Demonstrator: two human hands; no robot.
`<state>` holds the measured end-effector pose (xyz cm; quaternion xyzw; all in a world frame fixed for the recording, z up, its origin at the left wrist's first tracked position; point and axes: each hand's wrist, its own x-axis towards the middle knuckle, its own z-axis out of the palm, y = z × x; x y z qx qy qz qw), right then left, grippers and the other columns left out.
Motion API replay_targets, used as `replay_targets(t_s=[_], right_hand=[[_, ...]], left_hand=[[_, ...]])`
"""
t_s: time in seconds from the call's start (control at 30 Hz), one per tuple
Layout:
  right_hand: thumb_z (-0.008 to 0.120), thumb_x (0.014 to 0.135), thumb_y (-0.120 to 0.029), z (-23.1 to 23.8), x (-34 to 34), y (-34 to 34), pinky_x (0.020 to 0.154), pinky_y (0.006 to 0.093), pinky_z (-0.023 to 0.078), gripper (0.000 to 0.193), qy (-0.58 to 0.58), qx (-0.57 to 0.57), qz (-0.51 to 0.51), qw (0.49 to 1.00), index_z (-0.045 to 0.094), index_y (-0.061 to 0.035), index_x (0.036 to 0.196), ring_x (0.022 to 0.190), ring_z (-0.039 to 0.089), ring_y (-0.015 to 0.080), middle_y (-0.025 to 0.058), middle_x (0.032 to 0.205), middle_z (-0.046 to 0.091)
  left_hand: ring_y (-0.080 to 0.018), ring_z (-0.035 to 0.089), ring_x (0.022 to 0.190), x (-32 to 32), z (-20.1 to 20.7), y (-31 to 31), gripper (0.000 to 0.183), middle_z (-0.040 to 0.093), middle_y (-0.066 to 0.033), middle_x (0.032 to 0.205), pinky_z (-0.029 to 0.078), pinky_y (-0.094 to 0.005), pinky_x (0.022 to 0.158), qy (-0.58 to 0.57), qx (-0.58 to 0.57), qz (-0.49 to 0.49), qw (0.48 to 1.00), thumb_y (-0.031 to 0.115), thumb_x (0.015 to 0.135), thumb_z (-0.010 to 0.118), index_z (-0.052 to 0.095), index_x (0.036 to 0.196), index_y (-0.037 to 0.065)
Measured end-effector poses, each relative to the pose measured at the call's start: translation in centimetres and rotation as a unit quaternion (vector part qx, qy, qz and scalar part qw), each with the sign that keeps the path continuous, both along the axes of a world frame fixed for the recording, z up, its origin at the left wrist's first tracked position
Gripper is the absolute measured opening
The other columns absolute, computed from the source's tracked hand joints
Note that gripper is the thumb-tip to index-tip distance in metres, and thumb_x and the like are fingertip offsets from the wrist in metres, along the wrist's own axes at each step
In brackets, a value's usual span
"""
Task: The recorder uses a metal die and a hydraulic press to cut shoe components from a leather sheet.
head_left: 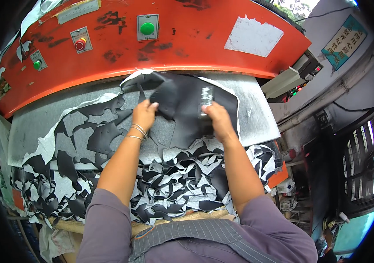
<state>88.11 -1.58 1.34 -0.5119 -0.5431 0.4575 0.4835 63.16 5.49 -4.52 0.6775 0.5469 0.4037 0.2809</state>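
A black leather sheet [187, 90] with pale edges lies on the grey cutting bed, its near left part cut into a web of holes. My left hand [145, 114], with bangles at the wrist, is closed on a rounded dark cut piece [164, 95] over the sheet; this piece is smeared by motion. Over the sheet's right part, my right hand [217, 117] grips a blurred cutting die [206, 97] with shiny edges, thumb on its near side. The fingers of both hands are partly hidden.
A heap of black and white leather scraps [182, 184] lies along the bed's near edge. Behind stands an orange press beam [187, 48] with a green button [147, 29] and a red stop button [80, 44]. A control box [290, 79] sits at the right.
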Motion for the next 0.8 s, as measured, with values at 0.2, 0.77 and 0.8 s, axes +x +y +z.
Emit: replay_targets(t_s=[0.2,0.77,0.8], right_hand=[[0.058,0.077,-0.059,2.3,-1.9,1.5,0.097,0.0414,0.043,0.068,-0.311,-0.160,-0.104,0.931,0.064,-0.0057,0.120,0.119,0.048,0.0360,0.0271,0.122,0.052],[0.047,0.096,-0.030,-2.6,-1.1,3.1,0.094,0.0469,0.045,0.035,-0.361,-0.164,-0.115,0.911,0.065,-0.0028,0.110,0.106,0.057,0.0408,0.0245,0.117,0.056],[0.047,0.096,-0.030,-2.9,-1.2,2.4,0.094,0.0469,0.045,0.035,-0.364,-0.163,-0.111,0.910,0.065,-0.0028,0.110,0.106,0.057,0.0408,0.0245,0.117,0.056]], left_hand=[[-0.0203,0.059,0.060,0.1,-2.0,1.4,0.032,0.064,-0.0138,0.069,0.045,-0.0345,0.059,-0.076,-0.056,0.051,0.994,0.029,0.089,0.062,0.058,0.079,-0.002],[-0.0346,0.061,0.087,-15.5,5.6,-9.1,0.029,0.064,-0.0190,0.094,0.048,-0.0428,0.081,0.385,0.112,0.087,0.912,0.017,0.081,0.067,0.062,0.104,0.001],[-0.0346,0.061,0.087,-14.4,5.7,-9.7,0.029,0.064,-0.0190,0.094,0.048,-0.0428,0.081,0.383,0.109,0.091,0.913,0.017,0.081,0.067,0.062,0.104,0.001]])
